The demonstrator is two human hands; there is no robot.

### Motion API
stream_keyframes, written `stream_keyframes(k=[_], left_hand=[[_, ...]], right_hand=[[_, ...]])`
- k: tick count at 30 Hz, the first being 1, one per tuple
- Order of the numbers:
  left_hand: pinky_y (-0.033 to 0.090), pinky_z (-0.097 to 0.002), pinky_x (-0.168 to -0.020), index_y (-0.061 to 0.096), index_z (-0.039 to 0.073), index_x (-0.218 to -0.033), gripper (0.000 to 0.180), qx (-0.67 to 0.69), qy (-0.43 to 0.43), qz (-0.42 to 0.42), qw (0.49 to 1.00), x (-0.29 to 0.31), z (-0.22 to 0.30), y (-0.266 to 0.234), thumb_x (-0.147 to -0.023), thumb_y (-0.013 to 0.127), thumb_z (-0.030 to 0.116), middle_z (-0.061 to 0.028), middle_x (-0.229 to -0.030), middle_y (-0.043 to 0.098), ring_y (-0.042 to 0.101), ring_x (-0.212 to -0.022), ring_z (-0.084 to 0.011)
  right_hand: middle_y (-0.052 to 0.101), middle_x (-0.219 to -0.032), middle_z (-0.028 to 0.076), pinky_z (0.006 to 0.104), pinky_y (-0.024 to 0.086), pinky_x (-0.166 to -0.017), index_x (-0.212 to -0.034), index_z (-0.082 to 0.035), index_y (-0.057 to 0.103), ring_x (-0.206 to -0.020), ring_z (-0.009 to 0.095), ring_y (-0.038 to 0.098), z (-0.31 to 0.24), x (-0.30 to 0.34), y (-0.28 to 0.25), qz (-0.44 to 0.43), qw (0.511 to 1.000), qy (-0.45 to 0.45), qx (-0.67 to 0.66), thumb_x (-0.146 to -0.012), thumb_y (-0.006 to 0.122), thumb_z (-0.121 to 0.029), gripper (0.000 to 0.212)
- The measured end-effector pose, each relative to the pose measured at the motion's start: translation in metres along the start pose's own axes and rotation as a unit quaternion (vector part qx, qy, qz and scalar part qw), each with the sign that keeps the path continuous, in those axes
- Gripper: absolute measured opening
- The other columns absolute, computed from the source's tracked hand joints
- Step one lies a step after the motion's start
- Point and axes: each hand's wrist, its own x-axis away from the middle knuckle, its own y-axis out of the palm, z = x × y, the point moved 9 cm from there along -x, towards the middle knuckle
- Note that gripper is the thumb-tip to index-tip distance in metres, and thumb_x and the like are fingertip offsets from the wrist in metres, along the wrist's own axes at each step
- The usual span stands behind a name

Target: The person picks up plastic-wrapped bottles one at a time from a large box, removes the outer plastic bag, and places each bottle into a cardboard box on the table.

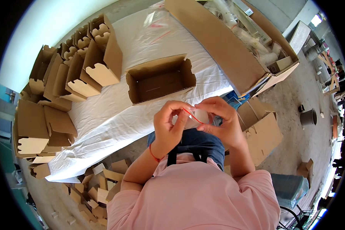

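Before my body, my left hand [168,124] and my right hand [223,117] are closed on a small clear zip bag [193,116] with a red strip along its mouth. My left thumb and fingers pinch one end of the strip; the right fingers hold the opposite side. Something whitish and rounded shows at the bag, but I cannot make out what it is. Just beyond my hands an open brown cardboard box [161,82] stands on the white-covered table [103,111]. Only a few pale marks show on its bottom.
Several open cardboard boxes [80,69] crowd the table's left side. Flat clear bags [157,23] lie at the far end. A large carton [218,46] of wrapped items stands at the right. Cardboard pieces [96,191] cover the floor below left; another carton [260,134] is right of me.
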Motion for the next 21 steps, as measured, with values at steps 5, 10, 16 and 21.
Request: stream_keyframes(k=[5,10,16,21], left_hand=[[0.049,-0.0232,-0.069,0.060,-0.001,-0.096,0.009,-0.025,0.029,-0.004,0.999,0.009,0.010,0.007,-0.088,0.058,0.001,-0.0100,-0.090,0.066,0.062,-0.077,-0.0131],[0.049,-0.0294,-0.078,0.062,-0.001,-0.098,0.013,-0.139,0.165,0.068,0.974,0.005,0.062,-0.028,-0.086,0.059,-0.001,-0.0138,-0.099,0.065,0.062,-0.088,-0.0203],[0.036,-0.0364,-0.101,0.064,0.008,-0.109,0.025,-0.331,0.076,0.159,0.927,-0.032,0.029,-0.120,-0.085,0.061,0.003,-0.0177,-0.127,0.053,0.050,-0.118,-0.0293],[0.032,-0.0347,-0.105,0.062,0.008,-0.119,0.040,-0.280,0.009,0.141,0.949,-0.034,-0.010,-0.123,-0.085,0.046,-0.005,-0.0183,-0.135,0.046,0.040,-0.131,-0.0305]], right_hand=[[0.064,-0.102,0.010,0.0258,0.048,-0.067,-0.110,-0.004,0.066,-0.088,0.019,0.061,-0.010,0.006,0.011,-0.011,0.998,-0.016,0.061,-0.067,0.082,-0.007,0.045],[0.065,-0.103,0.009,0.0298,0.050,-0.079,-0.112,-0.003,0.063,-0.095,0.018,0.061,-0.010,0.009,-0.027,0.074,0.996,-0.036,-0.029,-0.072,0.079,-0.008,0.044],[0.065,-0.103,0.009,0.0263,0.048,-0.079,-0.113,-0.002,0.059,-0.089,0.014,0.061,-0.034,-0.040,-0.067,0.210,0.966,-0.095,-0.114,-0.078,0.073,-0.004,0.038],[0.062,-0.088,0.008,0.0253,0.045,-0.063,-0.109,-0.003,0.058,-0.072,0.012,0.055,-0.028,-0.114,0.014,0.017,0.982,-0.101,0.161,-0.074,0.072,-0.001,0.038]])
